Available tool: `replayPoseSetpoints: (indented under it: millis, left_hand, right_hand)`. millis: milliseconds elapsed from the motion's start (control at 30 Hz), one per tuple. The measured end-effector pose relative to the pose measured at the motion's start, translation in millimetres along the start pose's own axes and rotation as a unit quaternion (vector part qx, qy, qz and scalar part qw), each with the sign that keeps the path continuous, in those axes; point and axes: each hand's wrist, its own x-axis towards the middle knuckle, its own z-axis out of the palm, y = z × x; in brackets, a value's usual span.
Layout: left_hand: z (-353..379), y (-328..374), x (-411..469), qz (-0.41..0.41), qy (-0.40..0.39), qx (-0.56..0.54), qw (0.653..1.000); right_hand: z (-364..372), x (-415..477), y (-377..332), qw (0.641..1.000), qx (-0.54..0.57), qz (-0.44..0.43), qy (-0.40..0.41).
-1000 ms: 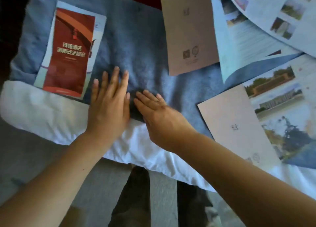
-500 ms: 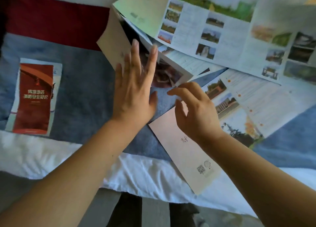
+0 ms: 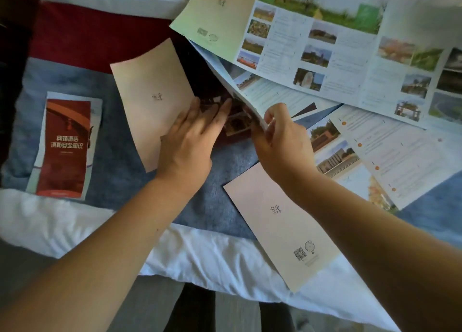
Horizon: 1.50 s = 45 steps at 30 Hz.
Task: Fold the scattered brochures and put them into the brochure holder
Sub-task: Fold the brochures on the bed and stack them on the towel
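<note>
A half-open brochure lies mid-bed: its pink cover panel (image 3: 155, 99) faces up on the left and a dark photo panel (image 3: 235, 124) shows inside. My left hand (image 3: 190, 141) rests flat across the pink panel and the dark inside, fingers spread. My right hand (image 3: 280, 139) pinches the lifted pale-blue edge of that brochure's right panel (image 3: 250, 99). A folded red brochure (image 3: 63, 144) lies at the left. Another pink-covered brochure (image 3: 282, 226) lies unfolded under my right forearm. A big green-topped unfolded brochure (image 3: 337, 46) spreads across the upper right. No brochure holder is visible.
Everything lies on a bed with a blue blanket (image 3: 117, 161), a dark red runner (image 3: 87, 36) behind it and white bedding (image 3: 200, 254) along the near edge. An open sheet with orange dots (image 3: 400, 151) lies at the right. My legs and the floor show below.
My hands left the blanket's near edge and moved up to the overlapping brochures. The left hand came down flat onto the pink panel; the right took the blue panel's edge.
</note>
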Motion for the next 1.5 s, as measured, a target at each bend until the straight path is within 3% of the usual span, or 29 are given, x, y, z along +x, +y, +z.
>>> replayPoseSetpoints:
  millis: [100,200,533,700,833,1033,1233,1500]
  left_hand:
    - [8.4,-17.2,-23.2,-0.002,-0.053,-0.008,0.999]
    - [19.2,-28.1,-51.0,-0.004,-0.080,-0.038,0.996]
    - [29.4,-63.0,-135.4,0.055,-0.059,-0.094,0.992]
    - [27.1,-81.1,-162.3,0.093,-0.056,-0.089,0.990]
    - [28.2,-90.0,-171.8,0.123,-0.051,-0.076,0.988]
    - [29.8,-86.0,-172.1,0.090,-0.041,-0.061,0.993]
    - [23.8,-64.6,-163.5,0.066,-0.097,-0.064,0.991]
    - [22.6,-11.8,-159.9,0.100,-0.138,-0.046,0.984]
  right_hand:
    - [7.8,-4.3,-5.6,0.998,0.004,0.058,-0.012]
    - [18.9,-15.5,-11.2,0.998,0.030,0.053,-0.016]
    - [29.3,-61.2,0.1,0.973,-0.192,-0.083,-0.095]
    - [28.0,-64.3,13.3,0.944,-0.278,-0.178,-0.022]
    - [24.1,-54.9,18.8,0.940,-0.249,-0.225,0.063]
    - [11.0,-76.9,37.7,0.922,-0.235,-0.307,0.034]
    - [3.7,-137.8,62.3,0.925,-0.221,-0.308,-0.006]
    - [3.0,-172.9,71.2,0.935,-0.201,-0.289,0.037]
